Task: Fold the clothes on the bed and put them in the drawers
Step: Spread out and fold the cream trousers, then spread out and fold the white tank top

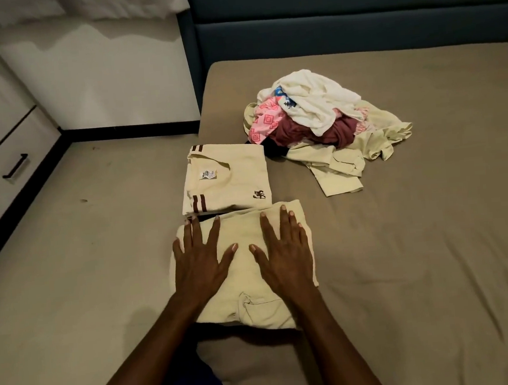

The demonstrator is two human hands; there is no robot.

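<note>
A folded cream garment point(247, 303) lies on the bed point(419, 239) near its left edge. My left hand point(202, 259) and my right hand point(284, 249) press flat on it side by side, fingers straight and spread. Just beyond it sits a folded cream polo shirt point(230, 179) with maroon stripes and a small maroon logo. Farther back on the bed is a loose pile of unfolded clothes point(317, 119): white, pink patterned, maroon and pale yellow pieces. White drawers point(4, 159) with a black handle point(16, 170) stand at the far left.
A dark blue headboard point(355, 27) runs along the back of the bed. Tan floor point(67, 254) lies between the bed and the drawers. A white wall with a black skirting point(130, 131) is behind.
</note>
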